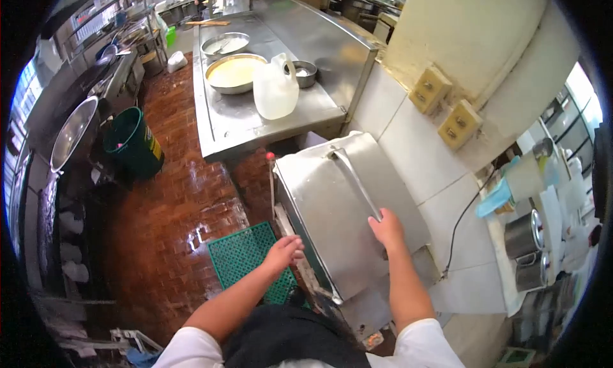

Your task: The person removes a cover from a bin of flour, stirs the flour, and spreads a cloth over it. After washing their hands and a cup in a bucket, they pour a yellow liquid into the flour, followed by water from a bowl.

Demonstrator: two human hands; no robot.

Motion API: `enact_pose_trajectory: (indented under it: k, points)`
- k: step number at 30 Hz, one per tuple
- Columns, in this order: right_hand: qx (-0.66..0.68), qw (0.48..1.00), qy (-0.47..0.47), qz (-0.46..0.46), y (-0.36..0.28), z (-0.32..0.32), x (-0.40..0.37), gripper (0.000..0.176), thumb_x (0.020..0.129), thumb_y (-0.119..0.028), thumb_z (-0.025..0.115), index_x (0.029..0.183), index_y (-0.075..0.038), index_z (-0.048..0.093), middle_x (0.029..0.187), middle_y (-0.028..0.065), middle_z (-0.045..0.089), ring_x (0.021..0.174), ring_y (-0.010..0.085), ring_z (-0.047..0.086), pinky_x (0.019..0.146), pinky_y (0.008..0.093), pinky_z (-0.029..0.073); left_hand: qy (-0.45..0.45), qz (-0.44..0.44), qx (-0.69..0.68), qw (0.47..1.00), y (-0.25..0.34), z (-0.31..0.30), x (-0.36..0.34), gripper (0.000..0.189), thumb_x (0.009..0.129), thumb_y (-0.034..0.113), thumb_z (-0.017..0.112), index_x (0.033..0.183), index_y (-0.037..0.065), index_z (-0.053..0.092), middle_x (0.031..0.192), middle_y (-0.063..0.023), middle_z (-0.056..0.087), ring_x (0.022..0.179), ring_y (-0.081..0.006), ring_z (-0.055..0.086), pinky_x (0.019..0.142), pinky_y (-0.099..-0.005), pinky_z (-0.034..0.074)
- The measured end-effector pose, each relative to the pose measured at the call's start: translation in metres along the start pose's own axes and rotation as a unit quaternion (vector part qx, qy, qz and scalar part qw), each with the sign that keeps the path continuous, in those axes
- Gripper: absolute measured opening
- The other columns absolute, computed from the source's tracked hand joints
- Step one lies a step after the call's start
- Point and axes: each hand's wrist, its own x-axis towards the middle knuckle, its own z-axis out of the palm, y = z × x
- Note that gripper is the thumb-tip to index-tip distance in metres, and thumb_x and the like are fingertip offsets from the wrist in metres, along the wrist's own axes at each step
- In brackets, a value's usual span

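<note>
A large metal lid or cover (319,195) with a long bar handle (357,183) lies over a box-shaped appliance in front of me. My right hand (387,229) is closed around the near end of the bar handle. Over the left edge of the appliance hangs my left hand (284,252), its fingers slightly curled and apart, holding nothing. A lever with a red knob (271,156) stands at the appliance's far left corner.
Beyond is a steel table (313,112) with a plastic jug (275,90), a pan of yellow liquid (235,72) and other bowls. A green bin (133,141) stands left, a green mat (239,256) below. Tiled wall (421,151) and shelf pots (523,234) are right.
</note>
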Motion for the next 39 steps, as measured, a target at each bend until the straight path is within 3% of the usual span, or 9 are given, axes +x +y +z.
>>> enact_pose_trajectory:
  k: [5,8,17,21,24,28,31,33,39]
  points:
    - [0.012,0.997,-0.061,0.041,-0.006,-0.011,0.004,0.040,0.077,-0.032,0.065,0.108,-0.006,0.062,0.096,0.0168,0.066,0.091,0.0348,0.062,0.079,0.0427,0.048,0.050,-0.050,-0.117,0.991,0.017,0.009,0.052,0.032,0.093,0.037,0.052,0.111,0.011,0.052,0.095,-0.0040,0.057,0.082,-0.0163,0.059,0.062,-0.0311,0.049]
    - [0.016,0.997,-0.047,0.061,-0.011,-0.018,0.006,0.037,0.076,-0.031,0.065,0.102,-0.006,0.064,0.092,0.0158,0.066,0.087,0.0350,0.062,0.076,0.0427,0.048,0.080,-0.071,-0.122,0.987,0.015,0.007,0.064,0.039,0.091,0.041,0.052,0.117,0.012,0.054,0.101,-0.0032,0.058,0.082,-0.0146,0.057,0.064,-0.0316,0.046]
    - [0.059,0.998,-0.033,0.019,-0.025,-0.044,0.004,0.034,0.075,-0.027,0.068,0.096,-0.001,0.064,0.080,0.0135,0.064,0.074,0.0270,0.062,0.069,0.0373,0.048,0.159,-0.011,-0.119,0.980,0.025,0.015,0.070,0.029,0.091,0.037,0.057,0.093,0.008,0.062,0.075,-0.0007,0.053,0.063,-0.0109,0.050,0.051,-0.0268,0.043]
    - [0.092,0.995,-0.027,-0.013,-0.018,-0.045,-0.001,0.033,0.074,-0.025,0.069,0.093,0.001,0.063,0.076,0.0124,0.063,0.070,0.0226,0.059,0.067,0.0349,0.047,0.139,0.003,-0.071,0.988,0.020,0.014,0.070,0.034,0.090,0.039,0.057,0.104,0.008,0.059,0.098,-0.0025,0.058,0.080,-0.0158,0.054,0.062,-0.0318,0.047]
    - [0.116,0.993,-0.029,0.016,-0.028,-0.053,-0.015,0.031,0.074,-0.021,0.069,0.091,0.003,0.063,0.076,0.0108,0.063,0.070,0.0182,0.058,0.065,0.0336,0.046,0.176,0.051,-0.081,0.980,0.012,0.011,0.062,0.039,0.089,0.042,0.058,0.104,0.006,0.058,0.094,-0.0049,0.060,0.081,-0.0167,0.055,0.063,-0.0317,0.046]
    - [0.161,0.986,-0.031,-0.018,-0.033,-0.056,-0.023,0.025,0.074,-0.017,0.068,0.086,0.004,0.060,0.069,0.0056,0.056,0.065,0.0131,0.049,0.060,0.0321,0.043,0.214,0.118,0.077,0.967,-0.041,-0.038,0.040,0.028,0.080,0.029,0.072,0.085,0.005,0.059,0.077,-0.0028,0.061,0.069,-0.0127,0.054,0.060,-0.0306,0.046]
    - [0.164,0.982,-0.063,-0.073,-0.049,-0.058,-0.021,0.016,0.075,-0.010,0.067,0.083,0.002,0.061,0.070,0.0004,0.056,0.064,0.0097,0.048,0.059,0.0274,0.041,0.244,0.102,0.115,0.957,-0.075,-0.079,-0.025,0.035,0.077,0.038,0.073,0.077,0.005,0.063,0.078,-0.0108,0.065,0.073,-0.0201,0.061,0.070,-0.0348,0.049]
    - [0.202,0.971,-0.084,-0.097,-0.066,-0.053,-0.017,0.014,0.075,-0.009,0.067,0.084,0.001,0.061,0.070,-0.0010,0.056,0.064,0.0085,0.048,0.059,0.0260,0.041,0.209,0.007,0.217,0.953,-0.094,-0.106,-0.074,0.038,0.076,0.041,0.073,0.077,0.005,0.063,0.076,-0.0106,0.064,0.073,-0.0199,0.061,0.069,-0.0349,0.049]
    - [0.195,0.936,-0.165,-0.243,-0.158,-0.029,-0.050,0.015,0.076,-0.009,0.068,0.086,0.000,0.062,0.070,-0.0023,0.056,0.064,0.0073,0.048,0.059,0.0253,0.041,0.373,-0.085,0.130,0.915,-0.185,-0.128,-0.203,0.047,0.076,0.050,0.071,0.075,0.004,0.063,0.076,-0.0117,0.064,0.072,-0.0200,0.061,0.070,-0.0348,0.049]
